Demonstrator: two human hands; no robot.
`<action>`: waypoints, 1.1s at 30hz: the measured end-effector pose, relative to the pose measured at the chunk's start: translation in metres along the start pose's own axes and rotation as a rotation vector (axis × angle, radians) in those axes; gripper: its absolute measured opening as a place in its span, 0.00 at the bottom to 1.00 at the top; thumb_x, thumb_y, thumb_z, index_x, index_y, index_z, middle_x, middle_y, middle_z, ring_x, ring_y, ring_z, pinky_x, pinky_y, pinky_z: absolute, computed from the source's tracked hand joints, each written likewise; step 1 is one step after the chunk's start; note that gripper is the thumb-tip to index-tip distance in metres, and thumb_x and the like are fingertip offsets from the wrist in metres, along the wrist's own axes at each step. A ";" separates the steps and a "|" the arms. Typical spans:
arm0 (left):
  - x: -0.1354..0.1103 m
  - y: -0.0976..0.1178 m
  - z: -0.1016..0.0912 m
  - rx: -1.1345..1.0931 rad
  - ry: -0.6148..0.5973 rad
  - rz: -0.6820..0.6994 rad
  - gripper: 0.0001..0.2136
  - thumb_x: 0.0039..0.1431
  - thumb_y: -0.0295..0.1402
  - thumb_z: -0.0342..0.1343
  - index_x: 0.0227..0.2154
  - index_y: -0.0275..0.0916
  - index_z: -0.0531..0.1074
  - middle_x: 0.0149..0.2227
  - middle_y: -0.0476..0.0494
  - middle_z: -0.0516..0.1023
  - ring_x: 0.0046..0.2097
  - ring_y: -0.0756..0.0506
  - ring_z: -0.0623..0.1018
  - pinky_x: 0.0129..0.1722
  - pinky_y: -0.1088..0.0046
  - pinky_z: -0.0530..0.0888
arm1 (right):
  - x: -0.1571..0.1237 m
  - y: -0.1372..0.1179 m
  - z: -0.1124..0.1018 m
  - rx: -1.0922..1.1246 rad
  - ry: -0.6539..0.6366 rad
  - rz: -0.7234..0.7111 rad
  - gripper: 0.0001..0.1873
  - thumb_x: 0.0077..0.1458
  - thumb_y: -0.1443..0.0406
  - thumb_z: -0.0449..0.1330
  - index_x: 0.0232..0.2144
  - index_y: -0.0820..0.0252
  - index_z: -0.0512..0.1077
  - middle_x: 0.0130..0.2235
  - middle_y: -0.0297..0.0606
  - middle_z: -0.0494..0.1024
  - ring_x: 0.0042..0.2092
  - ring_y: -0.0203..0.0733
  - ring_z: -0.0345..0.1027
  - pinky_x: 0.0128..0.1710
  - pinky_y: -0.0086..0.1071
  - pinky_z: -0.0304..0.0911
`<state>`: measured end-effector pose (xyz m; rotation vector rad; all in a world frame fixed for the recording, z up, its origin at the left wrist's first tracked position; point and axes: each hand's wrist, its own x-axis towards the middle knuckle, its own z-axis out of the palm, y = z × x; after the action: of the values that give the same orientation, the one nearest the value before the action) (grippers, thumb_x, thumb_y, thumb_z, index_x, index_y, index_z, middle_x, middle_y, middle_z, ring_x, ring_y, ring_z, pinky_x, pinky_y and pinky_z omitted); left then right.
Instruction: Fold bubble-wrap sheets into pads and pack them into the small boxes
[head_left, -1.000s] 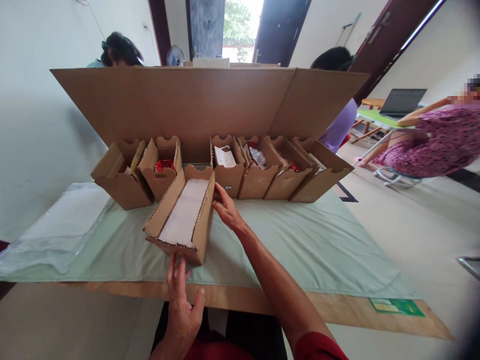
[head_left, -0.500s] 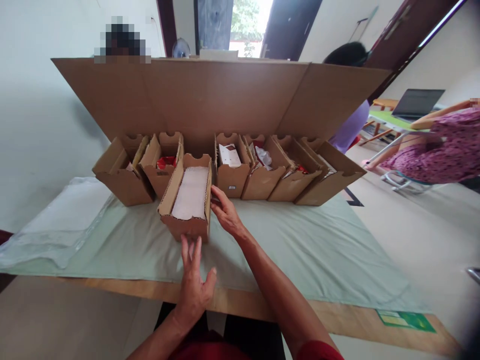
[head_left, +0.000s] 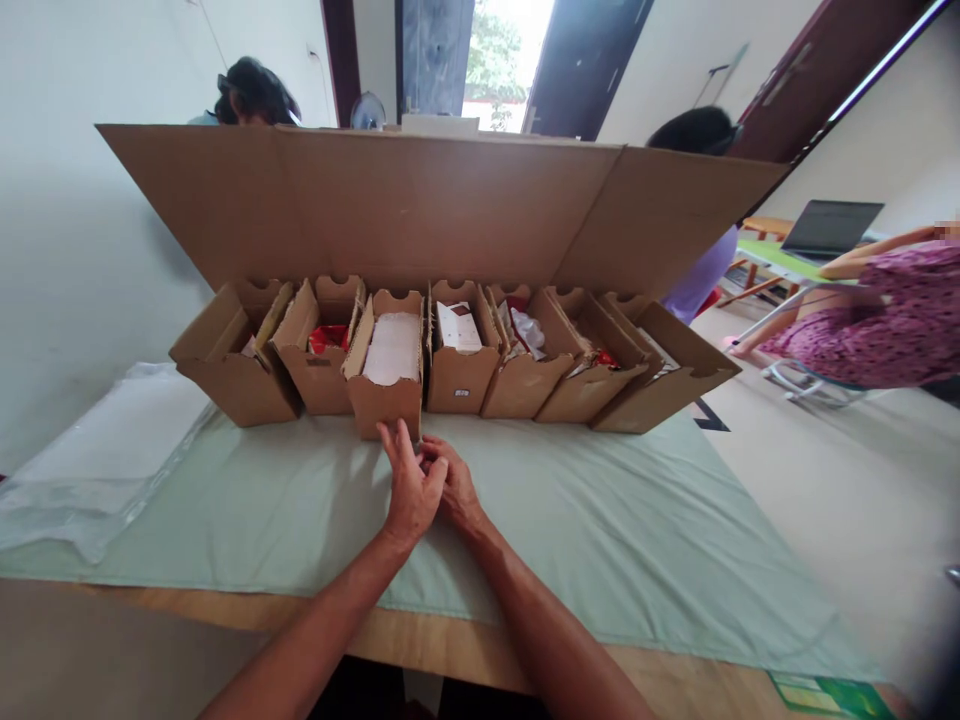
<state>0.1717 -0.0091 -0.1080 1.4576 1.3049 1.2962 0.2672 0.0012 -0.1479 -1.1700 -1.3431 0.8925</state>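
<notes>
A cardboard box with a white stack inside stands on the cloth, in the row of similar boxes. Against the lower part of its front, my left hand rests its stretched fingertips; the hand is open. Close beside it, my right hand is at the box's lower right corner with fingers loosely bent and apart, gripping nothing visible. Its fingertips are partly hidden behind my left thumb.
Cardboard boxes with red and white contents flank it, including one with a printed white packet. A tall cardboard panel rises behind. Clear plastic sheeting lies on the green cloth at left. Other people are around.
The box with the white stack has slid away from me, into line with the row. My left hand followed it forward; my right hand moved from its side down to its front corner.
</notes>
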 end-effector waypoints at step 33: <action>0.162 0.068 -0.150 0.930 0.074 0.328 0.11 0.57 0.26 0.51 0.40 0.37 0.77 0.42 0.36 0.80 0.45 0.37 0.80 0.49 0.60 0.75 | 0.003 0.008 0.001 -0.021 0.097 0.135 0.28 0.57 0.55 0.57 0.58 0.59 0.66 0.41 0.46 0.79 0.39 0.48 0.73 0.39 0.43 0.72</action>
<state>0.0310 0.1259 0.0152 2.3434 1.9075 0.9525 0.2680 0.0062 -0.1554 -1.3156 -1.2091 0.9077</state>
